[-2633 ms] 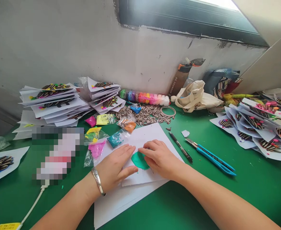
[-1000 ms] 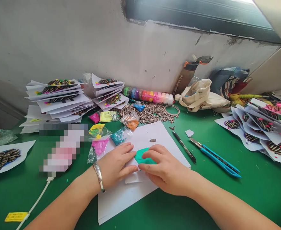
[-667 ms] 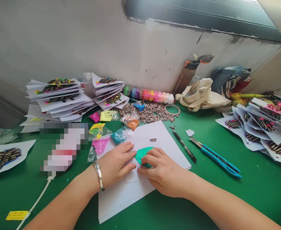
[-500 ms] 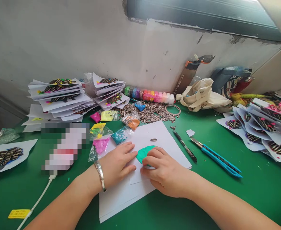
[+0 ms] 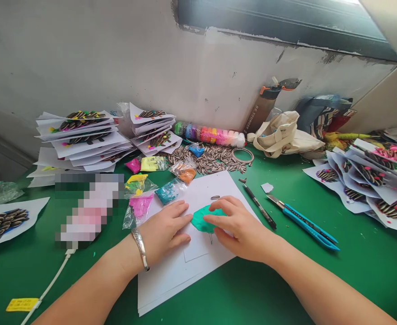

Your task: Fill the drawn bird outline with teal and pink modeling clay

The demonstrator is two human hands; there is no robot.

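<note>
A flat patch of teal modelling clay (image 5: 201, 219) lies on a stack of white paper (image 5: 171, 289), over a pencil-drawn outline. My left hand (image 5: 171, 225), a silver bangle at its wrist, rests flat on the sheet with fingers spread, fingertips close to the clay's left edge. Over the clay's right side is my right hand (image 5: 235, 225), its fingers apart and the fingertips at the clay's surface, hiding part of it. Just above the clay lies a single sunflower seed (image 5: 215, 197).
Small clay packets, including a pink one (image 5: 141, 206), sit left of the paper. Behind lie a seed pile (image 5: 212, 158) and a tape ring (image 5: 243, 156). A pen (image 5: 259, 205) and a blue utility knife (image 5: 306, 223) lie right. Stacks of seed pictures (image 5: 83, 140) stand at the sides.
My right hand's fingers have spread from a bunched pose and shifted slightly right, uncovering pencil lines below the clay. My left hand has stayed on the paper. The view has shifted slightly.
</note>
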